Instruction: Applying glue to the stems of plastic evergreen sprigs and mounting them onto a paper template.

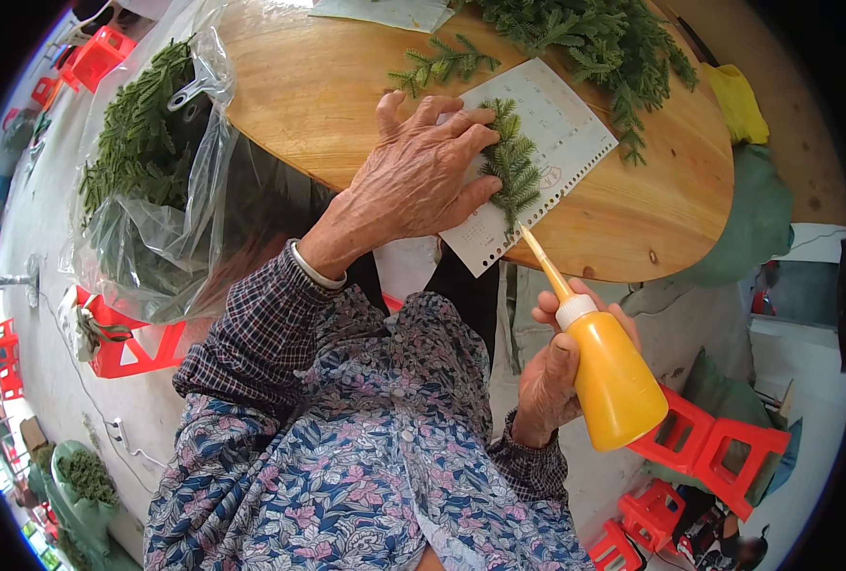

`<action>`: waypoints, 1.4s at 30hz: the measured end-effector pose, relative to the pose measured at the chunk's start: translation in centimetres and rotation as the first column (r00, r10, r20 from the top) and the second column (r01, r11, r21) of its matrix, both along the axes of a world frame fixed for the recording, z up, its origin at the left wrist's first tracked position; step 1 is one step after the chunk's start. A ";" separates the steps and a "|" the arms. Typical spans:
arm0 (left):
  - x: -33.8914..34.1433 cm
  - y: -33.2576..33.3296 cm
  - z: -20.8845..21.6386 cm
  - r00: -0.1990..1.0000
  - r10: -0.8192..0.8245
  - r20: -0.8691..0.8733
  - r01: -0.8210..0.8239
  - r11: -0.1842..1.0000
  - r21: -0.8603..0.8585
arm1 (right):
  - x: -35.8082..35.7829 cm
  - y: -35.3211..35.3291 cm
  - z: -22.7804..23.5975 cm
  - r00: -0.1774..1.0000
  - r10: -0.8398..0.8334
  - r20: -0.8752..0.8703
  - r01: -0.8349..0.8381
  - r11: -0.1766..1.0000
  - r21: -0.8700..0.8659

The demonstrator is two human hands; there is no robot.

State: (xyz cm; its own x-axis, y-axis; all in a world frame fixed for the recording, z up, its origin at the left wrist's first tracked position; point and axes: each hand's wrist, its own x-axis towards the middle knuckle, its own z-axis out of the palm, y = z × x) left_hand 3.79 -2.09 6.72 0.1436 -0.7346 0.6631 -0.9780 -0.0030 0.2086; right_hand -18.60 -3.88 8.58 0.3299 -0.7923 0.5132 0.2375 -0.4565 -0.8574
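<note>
Under the fingers of my left hand (432, 171) lies a green artificial fir sprig (513, 162), its stem end toward me. The fingers are spread, with their tips at the sprig's left side. It rests on a white printed sheet (561, 119) with punched holes along one edge. My right hand (561, 357) is wrapped round a yellow squeeze bottle (615, 381) with a white collar and long thin nozzle. The nozzle's tip is at the stem end of the sprig, near the sheet's edge; whether they touch I cannot tell.
The oval wooden table (299, 105) carries another sprig (445, 64) and a pile of green sprigs (585, 38) at the far right. A clear plastic bag (166, 247) of greenery stands at the left. Red stools (718, 447) and a yellow cloth (737, 103) are to the right.
</note>
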 end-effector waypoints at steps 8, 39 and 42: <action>-0.2 0.3 0.3 0.999 0.041 -0.028 -0.038 0.994 0.106 | -0.3 0.1 -0.2 1.000 0.010 0.017 -0.010 1.000 0.001; 2.2 1.7 2.8 0.993 0.041 -0.108 -0.038 0.999 0.026 | -0.8 2.3 2.0 0.970 -0.019 0.243 -0.012 0.992 0.126; 2.5 2.5 4.7 0.988 0.146 -0.054 -0.149 0.987 -0.054 | 0.1 2.9 4.1 0.951 -0.100 0.294 0.051 0.984 0.170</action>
